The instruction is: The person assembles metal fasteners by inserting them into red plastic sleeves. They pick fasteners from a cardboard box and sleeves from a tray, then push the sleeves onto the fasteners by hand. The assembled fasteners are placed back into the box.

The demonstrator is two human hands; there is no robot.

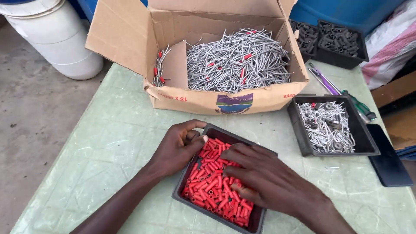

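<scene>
A black tray (180, 189) full of small red tubes (209, 184) sits on the pale green table in front of me. My left hand (175, 147) grips the tray's left rim, thumb resting over the edge onto the tubes. My right hand (264, 180) lies flat on the red tubes, fingers spread and pointing left, covering the tray's right half. Whether any tube is pinched under it is hidden.
An open cardboard box (197, 100) holds a heap of grey metal pins (236, 60), some red-tipped. A black tray (366, 143) of metal pins stands at the right, beside a dark phone (390, 162) and screwdrivers (329, 84). Black trays (342, 41) stand behind. White bucket (56, 37) at left.
</scene>
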